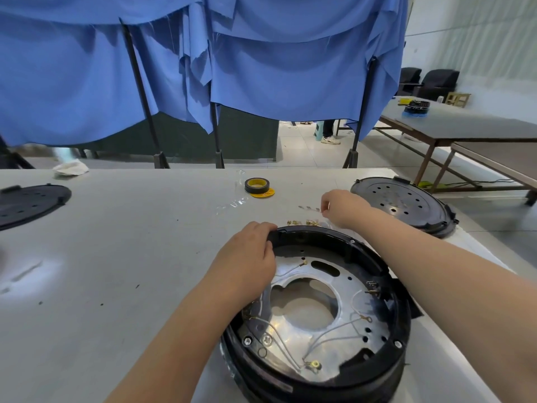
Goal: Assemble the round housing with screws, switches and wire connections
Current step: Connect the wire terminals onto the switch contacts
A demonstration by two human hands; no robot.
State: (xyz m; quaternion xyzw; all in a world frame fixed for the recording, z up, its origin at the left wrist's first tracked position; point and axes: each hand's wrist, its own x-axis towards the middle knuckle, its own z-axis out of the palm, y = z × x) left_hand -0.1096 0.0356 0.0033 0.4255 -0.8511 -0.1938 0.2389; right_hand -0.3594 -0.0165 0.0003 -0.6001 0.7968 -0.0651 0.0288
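housing (377,266) sits low and right of centre in the frame, open side up, metal plate (343,289) and white wires (334,335) visible inside. left hand (247,257) grips its upper-left rim, fingers curled over the edge. right hand (340,206) is above the housing, fingertips pinched together at a row of small parts (309,208); what they hold cannot be told. brass screws (302,222) lie just past the rim. tape roll (257,185) upper centre; black covers (404,205) right and far left.
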